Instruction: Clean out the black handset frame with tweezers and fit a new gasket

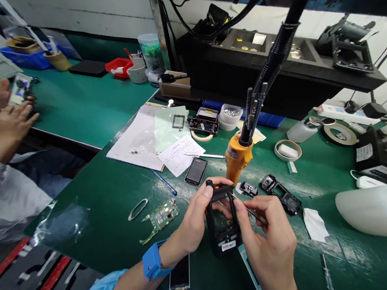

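Note:
My left hand (195, 213) grips a black handset housing (213, 236) by its upper left side and holds it upright above the bench. The housing has an open middle, a short knob on top and a white label low down. My right hand (270, 239) pinches slim metal tweezers (257, 216); their tip meets the upper right edge of the housing. Left of my hands lies a green circuit board (162, 216). Below my left wrist is a dark display panel (180, 274). A light-blue-edged frame (250, 272) lies partly behind my right hand.
A yellow electric screwdriver (237, 156) hangs just beyond my hands. Near it lie a black back housing (281, 195), a small black module (248, 188) and a phone-like unit (196, 171). A white cylinder (382, 216) stands at right. A co-worker's hands (14, 121) hold a device at far left.

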Demonstrator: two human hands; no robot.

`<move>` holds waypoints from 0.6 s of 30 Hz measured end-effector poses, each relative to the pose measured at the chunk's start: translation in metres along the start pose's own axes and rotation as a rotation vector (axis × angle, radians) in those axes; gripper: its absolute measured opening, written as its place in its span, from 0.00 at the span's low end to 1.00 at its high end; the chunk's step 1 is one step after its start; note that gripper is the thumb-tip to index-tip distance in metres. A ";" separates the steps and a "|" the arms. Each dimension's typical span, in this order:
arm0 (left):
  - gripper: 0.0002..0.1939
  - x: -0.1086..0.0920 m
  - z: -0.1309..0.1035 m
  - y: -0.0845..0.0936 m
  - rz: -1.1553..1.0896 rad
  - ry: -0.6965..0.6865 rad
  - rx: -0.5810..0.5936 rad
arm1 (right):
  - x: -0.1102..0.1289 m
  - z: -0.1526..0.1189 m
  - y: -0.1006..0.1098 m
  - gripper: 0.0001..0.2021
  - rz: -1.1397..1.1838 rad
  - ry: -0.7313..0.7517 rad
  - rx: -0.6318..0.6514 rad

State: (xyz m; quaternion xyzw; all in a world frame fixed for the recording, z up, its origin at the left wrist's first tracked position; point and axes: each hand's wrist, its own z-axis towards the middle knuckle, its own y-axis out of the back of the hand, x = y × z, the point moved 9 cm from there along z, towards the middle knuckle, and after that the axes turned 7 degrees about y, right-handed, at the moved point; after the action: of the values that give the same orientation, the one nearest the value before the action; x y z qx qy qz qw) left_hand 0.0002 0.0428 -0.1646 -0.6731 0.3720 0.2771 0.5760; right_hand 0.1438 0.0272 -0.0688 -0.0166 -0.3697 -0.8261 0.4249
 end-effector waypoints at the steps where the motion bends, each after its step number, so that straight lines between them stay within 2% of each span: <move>1: 0.30 -0.001 0.000 0.001 0.001 -0.004 -0.007 | 0.001 0.001 0.000 0.08 0.001 0.010 0.007; 10: 0.31 -0.002 0.000 0.003 0.021 -0.033 -0.043 | 0.004 0.000 -0.005 0.07 0.006 0.067 0.070; 18: 0.27 -0.006 -0.002 0.002 0.026 -0.085 -0.018 | 0.005 0.000 -0.004 0.05 0.020 0.043 0.034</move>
State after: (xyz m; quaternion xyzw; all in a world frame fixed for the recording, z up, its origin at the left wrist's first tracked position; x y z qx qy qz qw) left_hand -0.0044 0.0414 -0.1604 -0.6611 0.3531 0.3164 0.5815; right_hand 0.1380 0.0254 -0.0692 0.0048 -0.3742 -0.8156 0.4413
